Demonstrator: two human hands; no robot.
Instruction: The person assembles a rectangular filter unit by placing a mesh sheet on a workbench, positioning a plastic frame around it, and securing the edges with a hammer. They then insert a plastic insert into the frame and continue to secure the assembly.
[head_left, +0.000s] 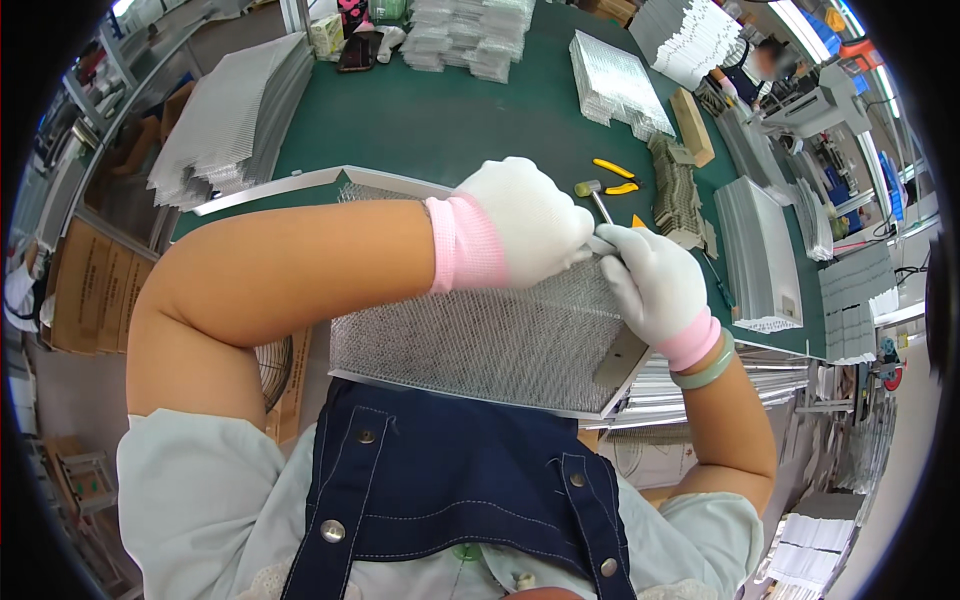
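A rectangular mesh filter panel (470, 345) with a thin silver metal frame (465, 392) lies tilted in front of me, against my apron and the bench edge. My left hand (525, 225), in a white glove with a pink cuff, reaches across it and is closed at the frame's far right corner. My right hand (655, 280), gloved alike, pinches a grey metal bit of the frame at that same corner. The fingertips of both hands meet there, and the left fingers are mostly hidden. Just beyond them lies a small hammer (590, 189).
On the green bench (450, 120) are yellow-handled pliers (615, 170), a pile of grey-brown metal pieces (676, 195), a wooden block (692, 128) and stacks of mesh sheets (235, 110). White frame strips (762, 255) stand stacked at right. Another person (750, 72) works far right.
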